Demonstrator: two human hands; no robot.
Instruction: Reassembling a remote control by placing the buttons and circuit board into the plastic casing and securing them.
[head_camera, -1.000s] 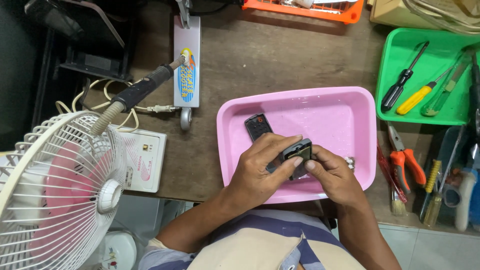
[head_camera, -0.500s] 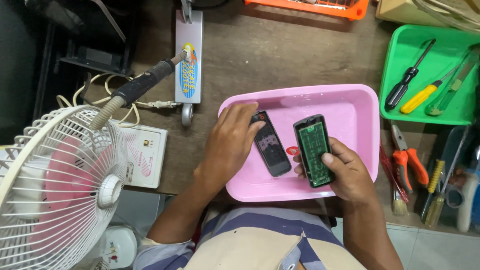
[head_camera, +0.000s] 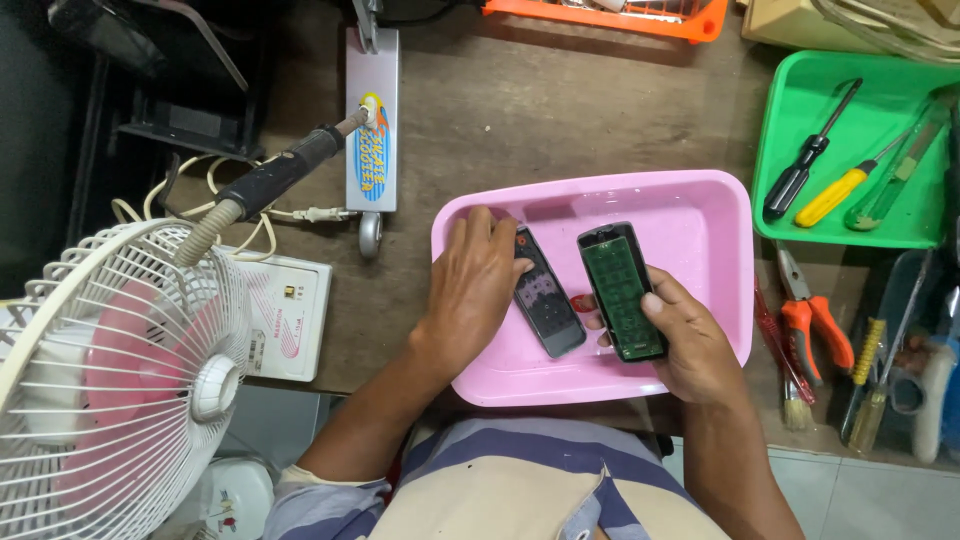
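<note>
Worn brown workbench (head_camera: 560, 120) under me, white fan (head_camera: 110, 380) off to my left, soldering iron (head_camera: 280, 180) resting on its stand, green tray (head_camera: 790, 215) of screwdrivers to my right. In front of me sits the pink tray (head_camera: 700, 200), and both halves of the remote are over it. My right hand (head_camera: 690, 345) is closed around the back half (head_camera: 620, 290), green circuit board facing up, thumb pinning its edge. My left hand (head_camera: 470, 290) lies flat, fingers together, pressing on the top end of the front cover (head_camera: 545, 295), which lies inside the tray with its button pad showing. Best kept low over the tray, I'd say, so any loose bit drops in and not onto the bench. Grip the board half by its edges only, fingers off the green face, and hold the cover level.
</note>
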